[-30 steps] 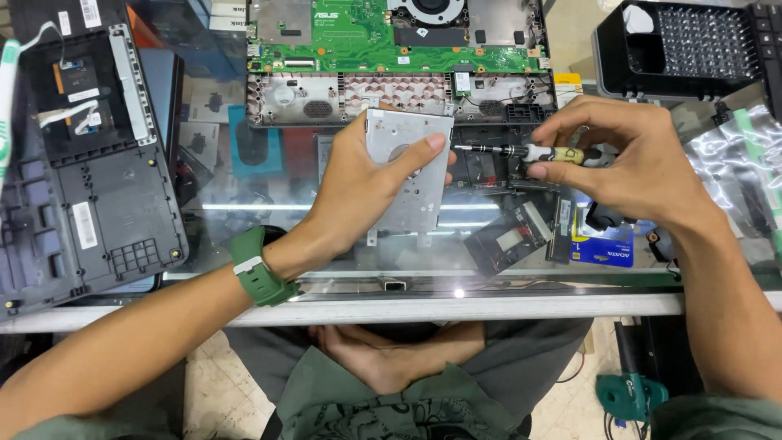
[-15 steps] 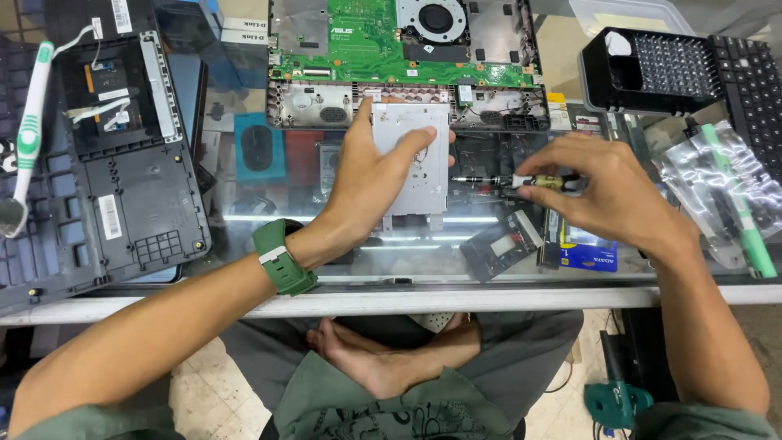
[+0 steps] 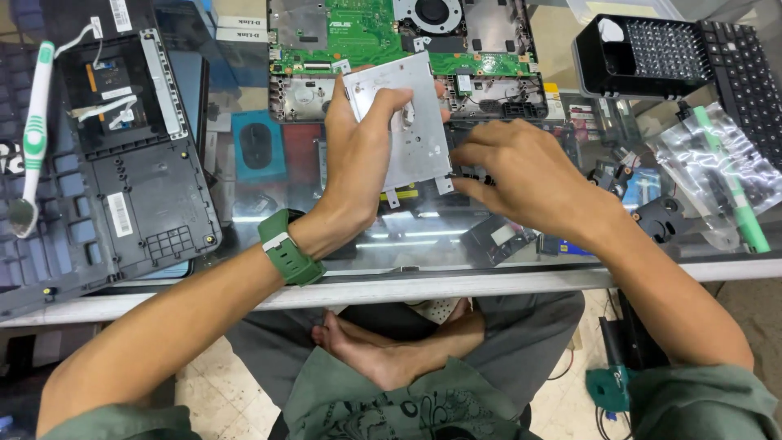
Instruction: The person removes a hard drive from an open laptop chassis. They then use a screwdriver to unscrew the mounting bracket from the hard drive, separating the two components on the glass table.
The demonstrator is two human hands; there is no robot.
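Since the earlier frames, both hands had lifted toward the frame's centre and the metal bracket had tilted higher. At far left lay a toothbrush [image 3: 31,138] beside the dark laptop base cover [image 3: 122,155]. The left hand [image 3: 358,155] gripped the silver metal bracket [image 3: 407,122] by its left edge, thumb across its face, before the opened laptop with its green circuit board [image 3: 366,33]. The right hand [image 3: 521,175] pinched at the bracket's lower right corner; what it held was hidden. The bracket looked already freed; reassembly seemed undone, keyboard [image 3: 733,73] aside.

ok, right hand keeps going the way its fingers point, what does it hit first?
Likely the silver metal bracket held by the left hand: the right hand points leftward, fingertips already at its lower right edge. Depth is unclear.
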